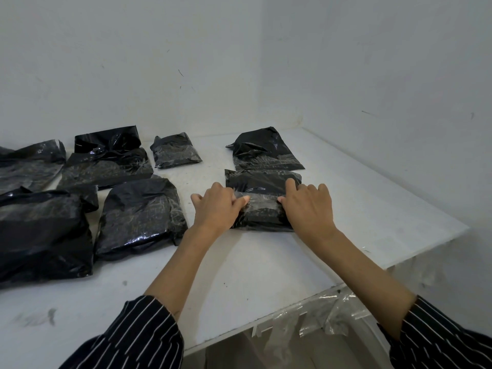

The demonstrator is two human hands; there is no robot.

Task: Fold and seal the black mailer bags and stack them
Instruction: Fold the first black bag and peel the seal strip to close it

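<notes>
Left hand (217, 206) and right hand (306, 207) curl round the mailer bag (262, 201) between them, covering its ends; seal's unclear.

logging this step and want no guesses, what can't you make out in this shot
- Head view: both ends of the mailer bag, covered by the left hand and right hand; whether its flap is sealed is unclear.
- Head view: the near-left bag, cut off by the left frame edge.
- Head view: every bag's contents, hidden by opaque black plastic.
</notes>
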